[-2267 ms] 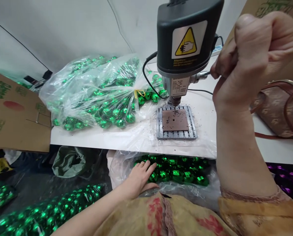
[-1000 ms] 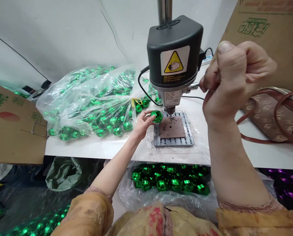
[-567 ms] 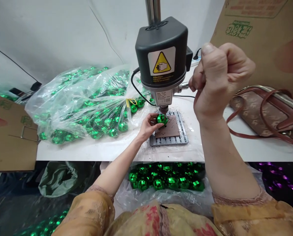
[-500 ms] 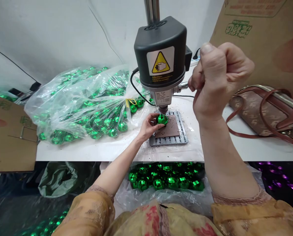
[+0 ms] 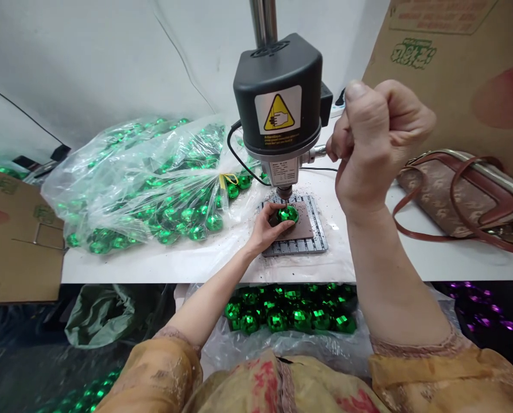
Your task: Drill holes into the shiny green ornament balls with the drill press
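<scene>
A shiny green mirrored ball (image 5: 288, 214) is pinched between the thumb and fingers of my left hand (image 5: 268, 228). It sits over the brown pad (image 5: 302, 229) on the slotted metal base (image 5: 319, 235), right under the chuck of a black-topped bench drill press (image 5: 278, 97). The bit's tip is too small to make out against the ball. My right hand (image 5: 374, 143) is closed in a fist at the drill's right side, around the feed lever (image 5: 320, 151), of which only a short metal length shows.
A clear bag of green balls (image 5: 153, 195), tied with yellow, lies left on the white table (image 5: 123, 267). Below the front edge is an open bag of green balls (image 5: 299, 318). A handbag (image 5: 467, 195) and cardboard (image 5: 446, 86) stand right. Dark chips dot the base.
My left hand has shifted the green ball slightly right and down beneath the chuck. The right fist stays on the lever, a little lower and further left in view.
</scene>
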`<state>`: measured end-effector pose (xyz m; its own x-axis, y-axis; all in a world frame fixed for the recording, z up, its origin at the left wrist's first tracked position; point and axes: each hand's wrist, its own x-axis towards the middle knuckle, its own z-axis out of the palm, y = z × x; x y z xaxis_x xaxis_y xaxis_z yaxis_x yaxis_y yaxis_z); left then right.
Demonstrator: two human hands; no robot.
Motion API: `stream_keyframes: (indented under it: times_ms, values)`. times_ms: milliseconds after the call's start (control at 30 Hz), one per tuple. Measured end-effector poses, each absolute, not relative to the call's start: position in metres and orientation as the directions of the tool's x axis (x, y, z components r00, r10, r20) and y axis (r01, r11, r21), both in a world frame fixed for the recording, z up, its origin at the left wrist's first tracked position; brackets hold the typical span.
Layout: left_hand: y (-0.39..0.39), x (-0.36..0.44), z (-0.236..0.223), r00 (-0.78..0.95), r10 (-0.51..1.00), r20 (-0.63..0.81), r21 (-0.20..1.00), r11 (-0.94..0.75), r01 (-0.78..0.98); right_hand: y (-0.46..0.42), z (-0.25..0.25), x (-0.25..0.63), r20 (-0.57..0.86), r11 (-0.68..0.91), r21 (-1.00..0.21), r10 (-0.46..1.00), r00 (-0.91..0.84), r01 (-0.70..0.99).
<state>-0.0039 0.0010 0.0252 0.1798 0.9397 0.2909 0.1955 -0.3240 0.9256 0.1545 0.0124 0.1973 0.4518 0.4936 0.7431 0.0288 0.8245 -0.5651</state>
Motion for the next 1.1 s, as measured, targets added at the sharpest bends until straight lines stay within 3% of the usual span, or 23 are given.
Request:
stream_keyframes:
  times_ms: [233,500,767,967,1100]
  values:
    - [-0.003,0.002,0.024,0.137,0.949,0.284,0.936,-0.305,0.175,0.011,0.200,0.155,0.731,0.798,-0.599,0.509,0.454,0.070]
    - [-0.004,0.001,0.021,0.141,0.947,0.290,0.936,-0.311,0.165,0.000,0.181,0.153,0.728,0.831,-0.556,0.476,0.493,0.018]
    - [-0.003,0.001,0.017,0.154,0.947,0.283,0.946,-0.302,0.120,0.001,0.168,0.154,0.812,0.915,-0.402,0.374,0.448,-0.035]
    - [-0.003,0.002,0.016,0.149,0.945,0.291,0.944,-0.309,0.115,0.001,0.159,0.156,0.820,0.908,-0.420,0.377,0.432,0.005]
    - [-0.003,0.002,0.015,0.155,0.949,0.276,0.947,-0.296,0.125,0.006,0.150,0.154,0.850,0.955,-0.296,0.258,0.460,0.011]
